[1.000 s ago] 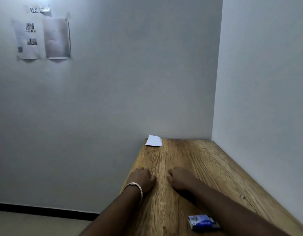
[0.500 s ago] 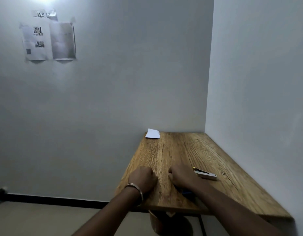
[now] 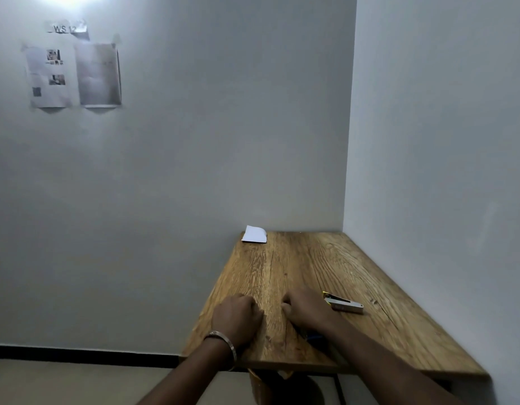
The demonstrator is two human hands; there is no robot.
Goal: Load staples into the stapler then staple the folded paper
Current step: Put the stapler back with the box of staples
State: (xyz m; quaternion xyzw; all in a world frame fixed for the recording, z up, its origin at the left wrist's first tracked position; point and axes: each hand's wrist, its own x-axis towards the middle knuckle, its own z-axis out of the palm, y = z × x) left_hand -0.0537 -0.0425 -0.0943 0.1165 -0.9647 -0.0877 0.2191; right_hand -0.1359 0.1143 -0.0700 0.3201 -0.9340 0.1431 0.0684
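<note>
Tabletop (image 3: 326, 258): wood plank surface w/ strong brown grain, rectangular, set into a corner betw. two plain pale walls; front edge near the viewer.

Stapler (image 3: 344, 304): small, slim, metallic grey body w/ a yellow-and-black end pointing far-left; lies flat on the tabletop, angled; sits just beside the right hand (image 3: 307, 309), on its right side, apparently touching or nearly touching the knuckles; exact contact can't be told.

Folded paper (image 3: 254, 234): white, flat, roughly rectangular w/ one slanted corner; lies at the far left corner of the tabletop next to the back wall; well apart from both hands.

Right hand: curled into a loose fist, knuckles up, resting on the tabletop; holds nothing visible; a dark blue item (image 3: 312, 336) shows partly under the forearm, too hidden to identify.

Left hand (image 3: 236, 315): also curled into a loose fist, resting on the tabletop near the front-left edge; holds nothing visible; metal bangle (image 3: 223, 340) round the wrist; the two hands lie side by side w/ a strip of bare wood betw. them.

Back wall: two printed sheets (image 3: 73, 77) taped up top left, under a strip label (image 3: 66, 28) reading "WS 12"; print too small to read. Black skirting (image 3: 77, 353) along the floor line.
</note>
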